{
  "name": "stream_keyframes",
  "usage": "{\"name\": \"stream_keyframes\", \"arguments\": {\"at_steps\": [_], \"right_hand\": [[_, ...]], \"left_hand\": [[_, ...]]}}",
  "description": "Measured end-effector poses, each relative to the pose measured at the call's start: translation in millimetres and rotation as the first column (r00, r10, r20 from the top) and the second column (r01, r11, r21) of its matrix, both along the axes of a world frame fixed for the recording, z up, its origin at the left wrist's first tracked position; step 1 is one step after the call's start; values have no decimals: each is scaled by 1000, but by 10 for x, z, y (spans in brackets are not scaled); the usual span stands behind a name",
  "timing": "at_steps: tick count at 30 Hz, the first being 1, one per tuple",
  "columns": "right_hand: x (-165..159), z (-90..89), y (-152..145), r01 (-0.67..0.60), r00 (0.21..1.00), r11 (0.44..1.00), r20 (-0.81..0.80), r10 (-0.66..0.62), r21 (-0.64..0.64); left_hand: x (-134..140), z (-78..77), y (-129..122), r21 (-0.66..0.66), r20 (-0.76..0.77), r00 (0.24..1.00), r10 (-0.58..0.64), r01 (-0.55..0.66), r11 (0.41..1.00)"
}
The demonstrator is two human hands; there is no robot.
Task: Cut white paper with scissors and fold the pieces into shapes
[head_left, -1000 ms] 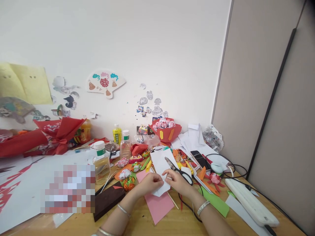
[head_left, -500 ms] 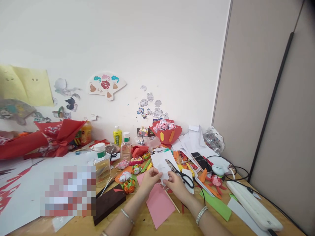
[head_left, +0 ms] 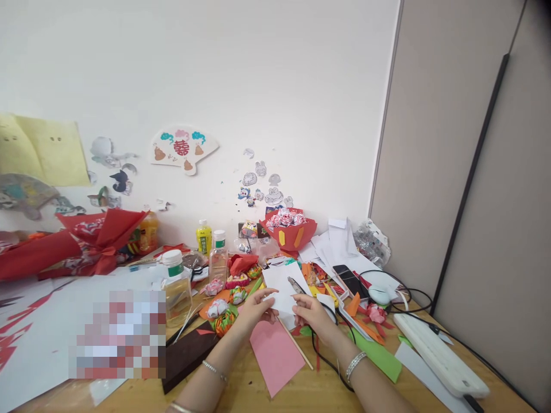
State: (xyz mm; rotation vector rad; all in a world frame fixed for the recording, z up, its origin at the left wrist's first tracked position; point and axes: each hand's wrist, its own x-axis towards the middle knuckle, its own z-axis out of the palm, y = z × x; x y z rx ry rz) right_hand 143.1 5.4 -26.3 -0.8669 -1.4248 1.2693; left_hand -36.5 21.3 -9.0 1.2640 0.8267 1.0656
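My left hand (head_left: 259, 308) hovers over the middle of the table, its fingers curved and apart with nothing visible in them. Opposite it, my right hand (head_left: 313, 314) is likewise open, next to the scissors (head_left: 297, 285), whose handles it partly hides. Between and behind the two hands lies a white sheet of paper (head_left: 282, 281). A pink sheet of paper (head_left: 278, 355) is below them on the wooden table, with a thin wooden stick (head_left: 297, 344) along its right edge. The small white paper held earlier cannot be told apart from the white sheet.
To the left stand a dark brown box (head_left: 189, 355) and a clear jar (head_left: 176, 292). Paper balls (head_left: 224, 324) lie near my left hand. On the right are a phone (head_left: 350, 280), a green sheet (head_left: 379, 355), a white power strip (head_left: 439, 355) and black cables. A red bouquet (head_left: 290, 232) stands at the back.
The small white paper that both hands pinched is no longer seen between them. Both hands have opened and drawn apart, the right one moving over the scissors' handles. The view has shifted slightly.
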Motion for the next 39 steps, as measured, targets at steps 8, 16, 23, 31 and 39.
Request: {"name": "stream_keyframes", "arguments": {"at_steps": [8, 16, 23, 31, 39], "right_hand": [[-7, -2, 25, 89, 992, 996, -85, -89, -1], [14, -48, 30, 119, 972, 962, 170, -164, 247], [65, -63, 12, 34, 934, 947, 327, -143, 319], [19, 5, -25, -51, 944, 965, 327, -37, 257], [39, -6, -14, -132, 985, 989, 118, 124, 63]], "left_hand": [[24, -4, -23, -67, 144, 989, 41, -32, 997], [56, 18, -43, -79, -8, 998, 67, -67, 995], [87, -66, -4, 37, -147, 986, 73, -68, 997], [157, -131, -27, 196, -206, 977, 51, -10, 981], [157, -157, 2, 133, -164, 986, 30, -8, 991]]}}
